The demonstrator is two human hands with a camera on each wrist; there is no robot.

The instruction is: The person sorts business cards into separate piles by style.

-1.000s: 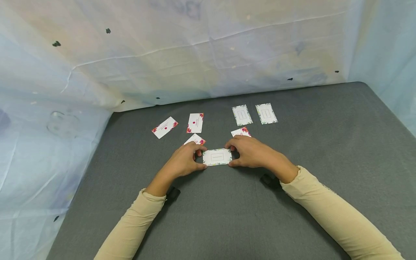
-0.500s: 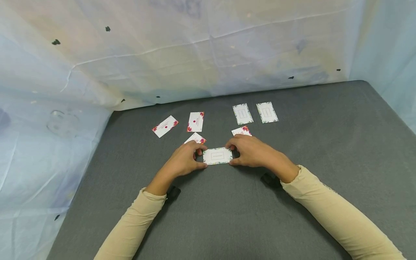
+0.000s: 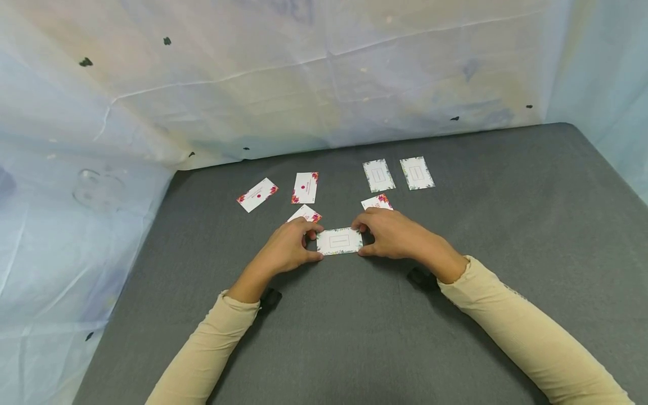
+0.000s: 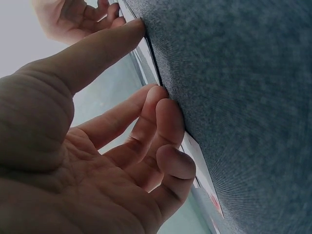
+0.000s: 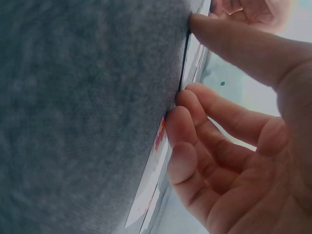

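On the grey table (image 3: 506,214), near the middle, lies a small white card (image 3: 340,241) with a leafy edge and a thin box drawn on it. The left hand (image 3: 286,250) pinches its left end with thumb and fingertips. The right hand (image 3: 392,235) pinches its right end the same way. The two hands are close, with only the card between them, and the card lies flat on the table.

Just behind the left hand is a card with red flowers (image 3: 305,214). The knuckles hide part of it. Just behind the right hand is another red-flower card (image 3: 377,202), and the fingers cover its near end. Farther back lie two more red-flower cards, one tilted (image 3: 257,194) and one almost straight (image 3: 305,188). To the right of them are two leafy cards (image 3: 378,175) (image 3: 417,173) side by side. The words on all the cards are too small to read.

From the left wrist view, the thumb and fingers (image 4: 156,105) press at a thin white card edge (image 4: 151,61) against the grey cloth, and the other hand (image 4: 78,17) is cut off at the top. From the right wrist view, the fingers (image 5: 187,105) touch a card edge with a bit of red (image 5: 158,141), but it is blurry.

Beige sleeves (image 3: 516,326) cover both arms. A pale sheet (image 3: 304,84) hangs behind the table.
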